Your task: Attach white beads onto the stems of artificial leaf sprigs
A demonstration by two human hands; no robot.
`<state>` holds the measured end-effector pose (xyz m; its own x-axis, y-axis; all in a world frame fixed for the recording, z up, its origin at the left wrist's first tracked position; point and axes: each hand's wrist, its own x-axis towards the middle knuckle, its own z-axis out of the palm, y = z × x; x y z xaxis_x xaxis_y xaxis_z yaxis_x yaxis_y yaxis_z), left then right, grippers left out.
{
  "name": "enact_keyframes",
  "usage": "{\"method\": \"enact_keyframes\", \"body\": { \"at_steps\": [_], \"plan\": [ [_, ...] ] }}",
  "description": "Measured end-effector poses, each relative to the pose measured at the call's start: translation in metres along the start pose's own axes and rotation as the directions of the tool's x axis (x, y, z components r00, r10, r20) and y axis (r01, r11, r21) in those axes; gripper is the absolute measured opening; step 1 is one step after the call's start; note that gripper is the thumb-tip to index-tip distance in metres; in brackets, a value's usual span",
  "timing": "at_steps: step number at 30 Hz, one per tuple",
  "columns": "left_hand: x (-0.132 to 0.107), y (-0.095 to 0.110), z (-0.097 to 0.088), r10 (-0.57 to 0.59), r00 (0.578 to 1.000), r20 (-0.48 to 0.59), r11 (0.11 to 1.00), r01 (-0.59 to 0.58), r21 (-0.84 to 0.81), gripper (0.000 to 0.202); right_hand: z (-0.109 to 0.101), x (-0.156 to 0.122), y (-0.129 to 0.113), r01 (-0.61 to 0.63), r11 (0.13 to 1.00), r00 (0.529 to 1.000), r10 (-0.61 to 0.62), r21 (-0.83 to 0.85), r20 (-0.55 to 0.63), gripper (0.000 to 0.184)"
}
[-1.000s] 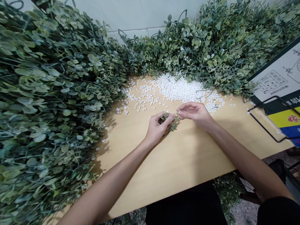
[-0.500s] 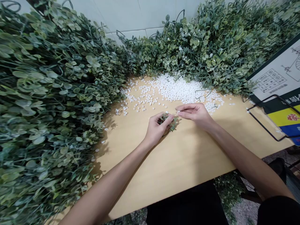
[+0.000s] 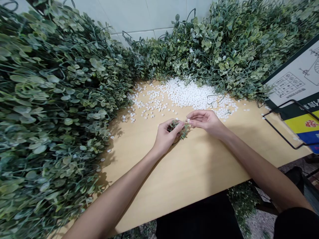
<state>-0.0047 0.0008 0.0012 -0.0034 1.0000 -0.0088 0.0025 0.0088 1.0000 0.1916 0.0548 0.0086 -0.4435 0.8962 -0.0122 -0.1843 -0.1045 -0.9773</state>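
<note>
My left hand (image 3: 167, 133) is closed around a small sprig of artificial greenery (image 3: 183, 132), with its leaves poking out past the thumb and fingers. Close by on the right, my right hand (image 3: 206, 121) pinches a small white disc-like piece (image 3: 188, 121) between thumb and fingertips. That piece is right at the sprig's tip by my left thumb; whether the two touch is too small to tell. Part of the sprig is hidden inside my left palm. Beyond my hands lies a spread pile of the same white pieces (image 3: 189, 94).
Heaped artificial foliage (image 3: 59, 109) lines the left side, and more foliage (image 3: 219, 49) banks the back against a tiled wall (image 3: 129, 15). At right stands a printed board (image 3: 289, 84) with a black wire frame (image 3: 281, 132) before it. The wooden table's (image 3: 174, 186) front edge is near my lap.
My right hand has shifted slightly left, bringing the white piece closer to the sprig's tip. My left hand stays nearly still.
</note>
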Motion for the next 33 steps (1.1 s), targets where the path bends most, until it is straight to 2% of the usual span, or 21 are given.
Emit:
{"method": "enact_keyframes", "body": {
  "at_steps": [13,23,29,33],
  "plan": [
    [0.0000,-0.0020,-0.0011,0.017,1.000,0.014,1.000,-0.017,0.017,0.035,-0.0035,0.0010,0.0019,-0.024,1.000,1.000,0.024,0.004,-0.001,0.039],
    [0.0001,-0.0029,-0.0026,0.025,0.998,0.054,0.999,-0.027,0.045,0.036,-0.0039,0.0006,0.0007,-0.014,1.000,0.999,0.014,-0.011,0.052,0.037],
    [-0.0004,-0.0029,-0.0026,0.022,0.998,0.058,0.999,-0.024,0.033,0.036,-0.0041,0.0008,0.0011,-0.011,1.000,1.000,0.011,-0.003,0.020,0.038],
    [-0.0009,-0.0021,-0.0028,0.019,0.998,0.063,0.999,-0.022,0.040,0.036,-0.0056,0.0002,-0.0004,-0.013,1.000,0.999,0.014,-0.029,0.052,0.037]
  ]
}}
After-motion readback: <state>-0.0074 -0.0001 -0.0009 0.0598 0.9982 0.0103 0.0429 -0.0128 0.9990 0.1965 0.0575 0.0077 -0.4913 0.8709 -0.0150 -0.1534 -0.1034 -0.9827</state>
